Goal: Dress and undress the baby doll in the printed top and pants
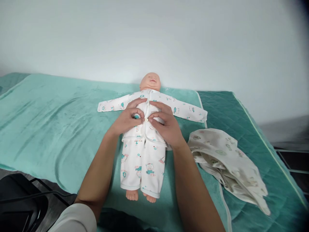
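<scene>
A baby doll [150, 82] lies on its back, head toward the wall and bare feet toward me. It wears a white printed baby jacket [116, 102] with long sleeves spread to both sides, and matching trousers [152, 164]. Over the jacket's front, my left hand [129, 116] pinches the cloth edge beside a small button [146, 120]. My right hand [166, 120] pinches the other side of that button, thumb and forefinger closed. The fingertips of both hands nearly meet at the button. Whether it sits through its buttonhole is too small to tell.
A crumpled pale printed cloth garment [224, 161] lies to the right. Beneath the doll is a light green blanket [60, 129], over a darker green quilted cover [243, 129]. A white wall [154, 38] stands behind. A black chair [21, 203] is at lower left.
</scene>
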{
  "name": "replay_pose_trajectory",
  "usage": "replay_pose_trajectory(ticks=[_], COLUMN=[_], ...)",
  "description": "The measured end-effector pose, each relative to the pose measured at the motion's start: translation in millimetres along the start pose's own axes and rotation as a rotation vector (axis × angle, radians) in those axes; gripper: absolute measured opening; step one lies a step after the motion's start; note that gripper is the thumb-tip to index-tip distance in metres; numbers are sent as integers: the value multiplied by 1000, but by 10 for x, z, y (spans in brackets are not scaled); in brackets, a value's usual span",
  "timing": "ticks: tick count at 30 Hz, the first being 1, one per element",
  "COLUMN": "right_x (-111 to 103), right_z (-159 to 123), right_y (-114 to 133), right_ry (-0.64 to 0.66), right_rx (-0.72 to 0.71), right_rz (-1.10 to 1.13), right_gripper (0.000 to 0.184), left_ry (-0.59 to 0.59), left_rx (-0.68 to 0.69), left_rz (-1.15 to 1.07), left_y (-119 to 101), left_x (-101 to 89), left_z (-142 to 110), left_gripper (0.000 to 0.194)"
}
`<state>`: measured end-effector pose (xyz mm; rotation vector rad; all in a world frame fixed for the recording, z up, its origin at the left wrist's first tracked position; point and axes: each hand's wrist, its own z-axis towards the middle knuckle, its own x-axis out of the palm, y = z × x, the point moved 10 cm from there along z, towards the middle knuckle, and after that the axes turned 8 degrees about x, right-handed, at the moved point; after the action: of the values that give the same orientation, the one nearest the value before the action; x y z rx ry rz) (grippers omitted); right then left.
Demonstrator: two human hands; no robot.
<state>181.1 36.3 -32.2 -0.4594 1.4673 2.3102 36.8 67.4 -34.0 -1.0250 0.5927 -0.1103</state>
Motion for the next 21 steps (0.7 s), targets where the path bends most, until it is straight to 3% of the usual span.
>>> replay_pose_trajectory(ticks=[8, 16, 21], right_x=[8, 5, 8], right_z=[-6, 0, -3], right_y=[-15, -4, -15], right_ry=[7, -5, -29], right_rx=[10, -5, 32], right_rz=[14, 44, 31], right_gripper=[11, 15, 16], left_ry=[-51, -1, -3], left_rx=[3, 52, 100], left_rz=[44, 4, 110], left_y=[-46, -46, -94], left_x=[11, 24, 55], left_z=[9, 8, 5], left_gripper=[10, 8, 12])
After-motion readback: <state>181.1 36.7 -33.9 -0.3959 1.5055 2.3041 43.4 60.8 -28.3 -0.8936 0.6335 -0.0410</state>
